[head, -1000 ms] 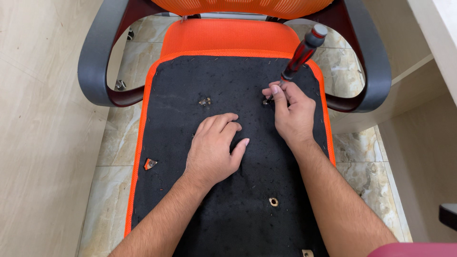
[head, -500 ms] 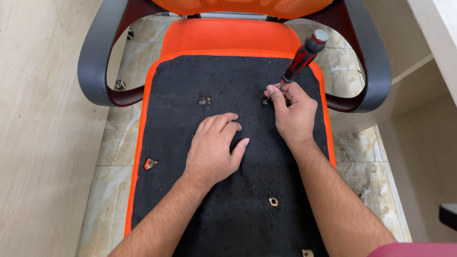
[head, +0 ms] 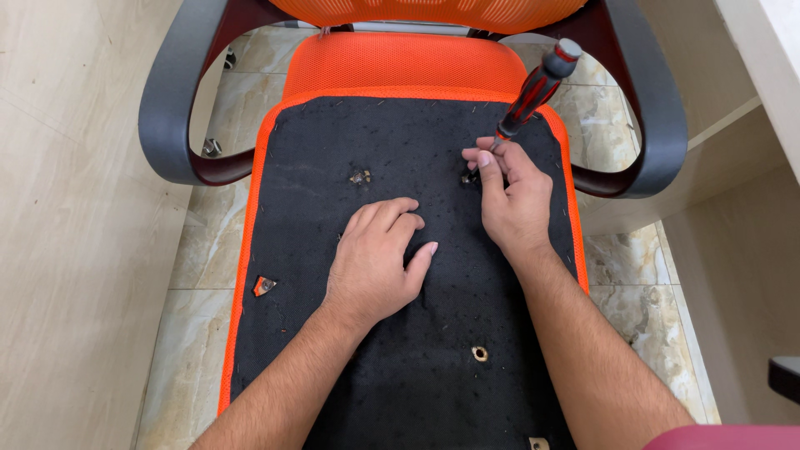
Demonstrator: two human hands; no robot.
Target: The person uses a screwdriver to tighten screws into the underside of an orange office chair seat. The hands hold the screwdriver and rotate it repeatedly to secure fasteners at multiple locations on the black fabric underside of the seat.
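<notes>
An orange chair seat lies upside down, its black fabric underside (head: pixel 400 158) facing up. My left hand (head: pixel 379 258) rests palm down on the fabric near the middle, fingers loosely curled. My right hand (head: pixel 512 196) grips the shaft of a red-and-black screwdriver (head: pixel 533 87) whose handle tilts up and to the right. Its tip sits at a screw hole (head: pixel 468 177) just left of my fingertips. Another metal fitting (head: pixel 360 177) lies to the left of it.
A brass-ringed hole (head: pixel 479 353) shows lower on the fabric, and a torn spot with a screw (head: pixel 263 286) at the left edge. Grey armrests (head: pixel 171 100) curve on both sides over a tiled floor (head: pixel 75 250). A beige cabinet (head: pixel 750 208) stands at right.
My right hand and the screwdriver have shifted slightly; the handle now leans a little further up and right. My left hand has stayed in place.
</notes>
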